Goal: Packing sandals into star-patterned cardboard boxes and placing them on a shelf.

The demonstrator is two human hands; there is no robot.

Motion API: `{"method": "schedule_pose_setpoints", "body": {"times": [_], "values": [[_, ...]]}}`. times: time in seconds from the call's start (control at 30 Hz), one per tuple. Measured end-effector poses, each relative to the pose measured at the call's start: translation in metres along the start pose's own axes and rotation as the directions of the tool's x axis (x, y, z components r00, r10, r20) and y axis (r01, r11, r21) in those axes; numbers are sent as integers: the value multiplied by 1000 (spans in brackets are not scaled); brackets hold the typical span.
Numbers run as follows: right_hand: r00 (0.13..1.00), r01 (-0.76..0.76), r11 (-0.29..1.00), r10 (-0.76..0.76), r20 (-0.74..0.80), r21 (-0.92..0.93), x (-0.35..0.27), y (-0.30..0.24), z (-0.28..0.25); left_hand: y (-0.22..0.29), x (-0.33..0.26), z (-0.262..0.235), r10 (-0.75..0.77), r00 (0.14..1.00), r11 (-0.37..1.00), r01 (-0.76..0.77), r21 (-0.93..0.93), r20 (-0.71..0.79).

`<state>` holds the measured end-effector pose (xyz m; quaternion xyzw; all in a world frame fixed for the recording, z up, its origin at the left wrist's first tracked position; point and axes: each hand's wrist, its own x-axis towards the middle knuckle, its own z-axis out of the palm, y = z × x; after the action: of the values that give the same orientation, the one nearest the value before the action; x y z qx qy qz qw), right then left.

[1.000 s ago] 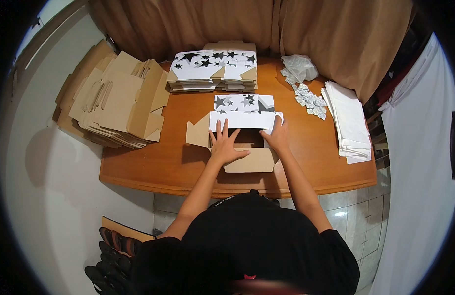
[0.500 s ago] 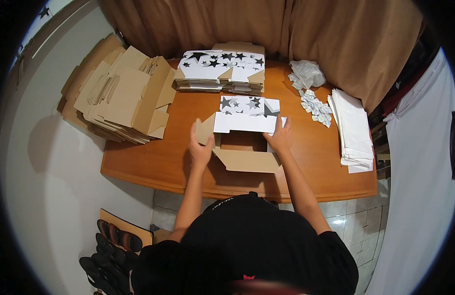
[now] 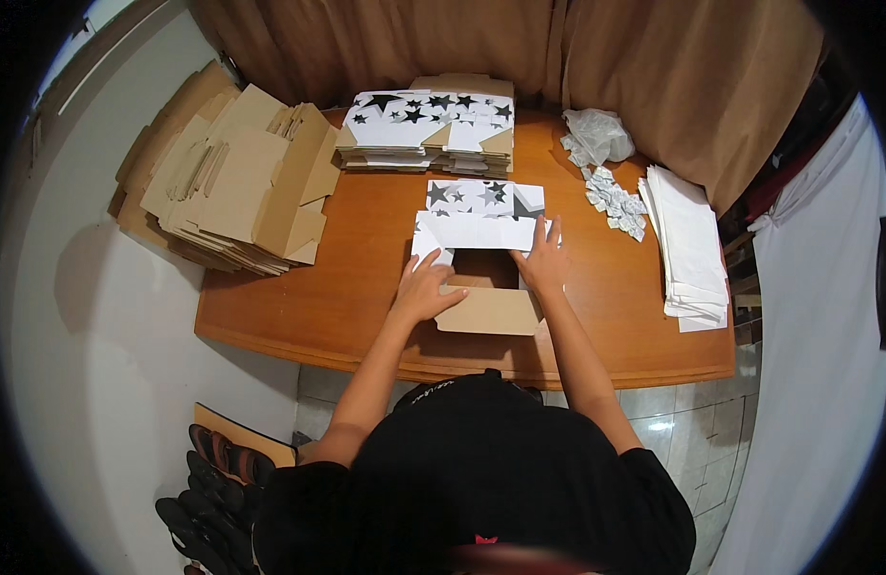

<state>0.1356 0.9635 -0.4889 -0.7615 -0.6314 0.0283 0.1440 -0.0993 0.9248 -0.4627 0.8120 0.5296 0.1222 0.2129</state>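
A cardboard box (image 3: 477,230) stands part folded near the table's front edge, its top open. White card with black and grey stars shows at its back, and the front flap (image 3: 491,311) is plain brown, leaning toward me. My left hand (image 3: 426,290) lies over the left side flap (image 3: 431,246), fingers stretched and thumb apart by the front flap. On the right side, my right hand (image 3: 546,264) grips the box, thumb at the inner edge and fingers along the outside. The right side flap is mostly hidden by that hand.
Folded brown cardboard (image 3: 237,182) is piled at the left. A stack of star-printed flat boxes (image 3: 419,129) lies at the back. Toward the right are a clear plastic bag (image 3: 596,136), small silvery packets (image 3: 615,203) and stacked white sheets (image 3: 687,244). Brown curtains (image 3: 386,43) hang behind.
My left hand has moved right and inward, and the left side flap has folded in, now showing its white face. The right hand has stayed on the box's right side.
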Motion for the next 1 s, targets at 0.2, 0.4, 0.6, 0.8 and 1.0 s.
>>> {"method": "schedule_pose_setpoints", "body": {"times": [0.2, 0.4, 0.6, 0.8, 1.0], "values": [[999, -26, 999, 25, 22, 46, 0, 1, -3, -7, -3, -6, 28, 996, 999, -25, -39, 79], [996, -20, 980, 2, 90, 198, 8, 13, -1, -3, -25, -25, 79, 966, 971, -19, -238, 248], [978, -174, 668, 35, 203, 724, 29, 41, 21, -17, -7, -14, -102, 980, 921, 157, -356, 169], [978, -169, 637, 13, 208, 752, 31, 49, 27, -9, 37, 18, -280, 891, 905, 121, -409, -358], [997, 73, 942, -68, -24, 329, 5, 20, 12, 7, 48, 29, -484, 792, 874, 456, -167, -371]]}}
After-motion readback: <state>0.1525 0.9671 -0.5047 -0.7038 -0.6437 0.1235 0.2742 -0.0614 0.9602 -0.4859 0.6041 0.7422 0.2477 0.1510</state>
